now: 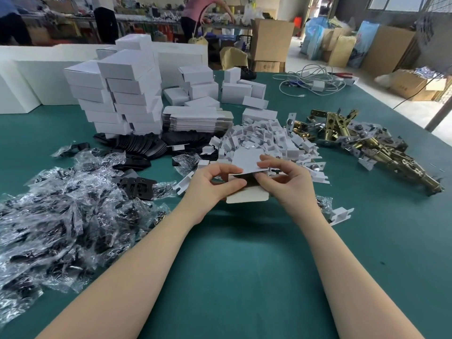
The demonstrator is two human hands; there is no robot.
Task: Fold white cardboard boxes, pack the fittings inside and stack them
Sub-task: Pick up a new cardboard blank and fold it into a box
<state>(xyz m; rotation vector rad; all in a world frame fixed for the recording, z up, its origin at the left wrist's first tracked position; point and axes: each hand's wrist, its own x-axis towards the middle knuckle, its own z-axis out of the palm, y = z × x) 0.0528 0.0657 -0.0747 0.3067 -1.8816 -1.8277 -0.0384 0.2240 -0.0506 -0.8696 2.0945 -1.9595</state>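
Both hands, left (215, 184) and right (281, 182), pinch a half-folded box (247, 162); beyond it, stacked boxes (115, 94) stand, flats (195, 121) and fittings (362, 140) remain.

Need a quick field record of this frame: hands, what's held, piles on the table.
left hand: grips the box's left side
right hand: pinches the box's upper flap
box: white cardboard, partly folded, flaps open, held above the table
table: green cover
finished boxes: stacked, far left
flat blanks: pile behind the hands
white inserts: loose heap, centre
brass fittings: heap, right
bagged black parts: heap, left
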